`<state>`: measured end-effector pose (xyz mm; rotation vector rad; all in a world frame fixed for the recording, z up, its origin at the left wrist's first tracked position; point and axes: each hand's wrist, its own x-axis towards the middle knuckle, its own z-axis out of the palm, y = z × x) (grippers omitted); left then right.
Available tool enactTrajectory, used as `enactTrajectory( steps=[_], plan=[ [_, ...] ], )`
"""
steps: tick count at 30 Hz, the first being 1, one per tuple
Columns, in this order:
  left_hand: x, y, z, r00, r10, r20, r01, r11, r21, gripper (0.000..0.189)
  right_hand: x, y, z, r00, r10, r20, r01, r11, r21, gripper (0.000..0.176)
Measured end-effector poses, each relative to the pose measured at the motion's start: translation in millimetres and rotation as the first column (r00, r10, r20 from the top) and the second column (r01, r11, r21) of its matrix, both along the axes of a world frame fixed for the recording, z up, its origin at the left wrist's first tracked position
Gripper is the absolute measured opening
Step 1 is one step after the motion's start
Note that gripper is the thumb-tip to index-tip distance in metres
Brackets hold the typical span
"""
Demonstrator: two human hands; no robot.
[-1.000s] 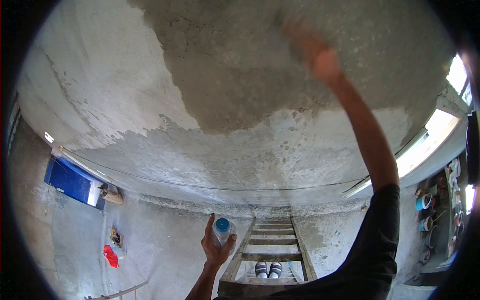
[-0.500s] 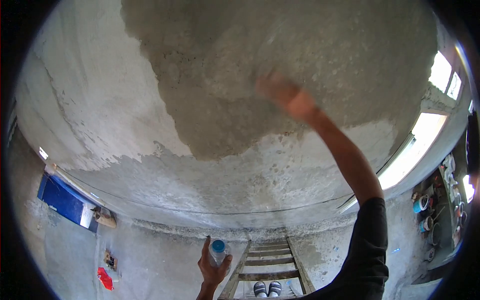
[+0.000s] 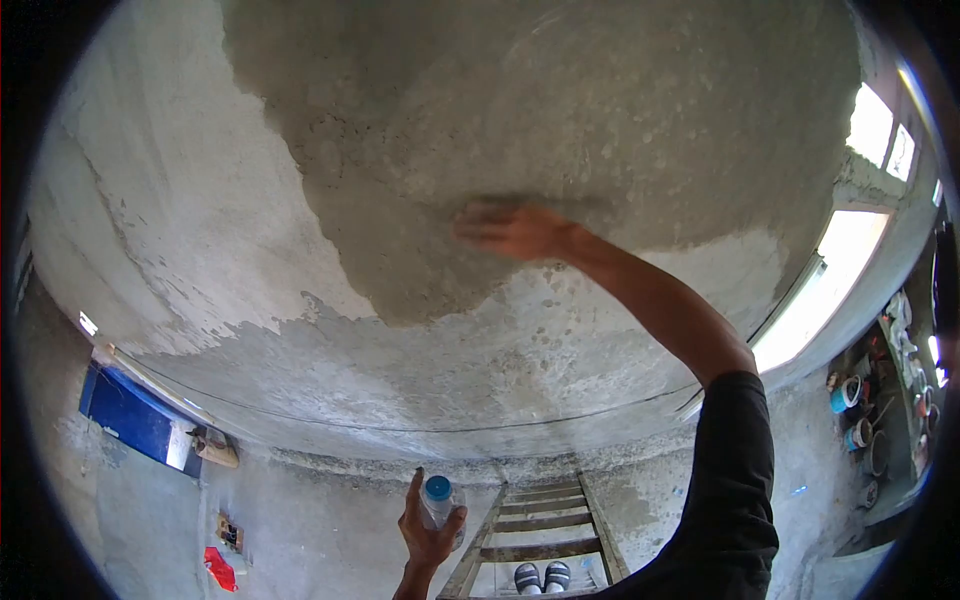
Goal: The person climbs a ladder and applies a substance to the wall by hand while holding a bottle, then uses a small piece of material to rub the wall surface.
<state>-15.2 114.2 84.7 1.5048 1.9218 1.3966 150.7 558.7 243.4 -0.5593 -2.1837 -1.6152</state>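
Note:
My left hand point(image 3: 430, 535) is wrapped round a clear plastic bottle point(image 3: 441, 512) with a blue cap, low in the view beside the ladder. Up at the plastered wall point(image 3: 560, 120), my right hand point(image 3: 512, 230) reaches across with its fingers stretched to the left, flat against or very near the surface. Motion blurs those fingers slightly, and a dark streak like a shadow runs just above them. I see no object in that hand. The patch around it is darker and damp-looking, bordered by paler grey wall at the left and below.
My sandalled feet point(image 3: 542, 577) stand on a wooden ladder point(image 3: 540, 550). A thin cable crosses the lower wall. Bright window openings point(image 3: 825, 290) and several buckets point(image 3: 858, 434) are at the right. A blue panel point(image 3: 130, 412) and a red item point(image 3: 219, 569) lie at the left.
My right hand has swept down and left across the damp patch. The left hand keeps its hold on the bottle. The view has shifted slightly.

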Motion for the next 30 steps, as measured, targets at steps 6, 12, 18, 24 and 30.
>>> enactTrajectory(
  steps=[6, 12, 18, 24, 30],
  plan=[
    [-5.5, -8.5, -11.5, 0.997, 0.042, 0.067, -0.038, 0.998, -0.050, 0.079, 86.7, -7.6, 122.8, 0.436, 0.304, -0.847, -0.478, 0.876, 0.068, 0.065],
    [4.7, 0.4, 4.4, 0.996, 0.044, 0.077, -0.042, 0.999, -0.028, 0.079, 14.0, 34.2, -53.4, 0.992, -0.128, -0.017, 0.129, 0.985, 0.111, 0.057],
    [-0.8, -6.1, -8.5, 0.999, -0.026, 0.030, 0.026, 1.000, 0.011, 0.079, 50.2, -13.8, -7.8, 0.849, 0.136, -0.510, -0.300, 0.919, -0.255, 0.065],
    [-1.4, -7.5, -13.5, 0.994, 0.015, 0.112, -0.009, 0.998, -0.055, 0.080, 52.3, 0.6, 52.2, 0.456, 0.358, -0.815, -0.519, 0.851, 0.084, 0.061],
    [1.1, -1.6, -10.6, 0.998, -0.027, 0.048, 0.029, 0.999, -0.044, 0.081, 14.7, -19.1, -70.2, 0.943, 0.330, 0.046, -0.250, 0.792, -0.557, 0.060]
  ],
)
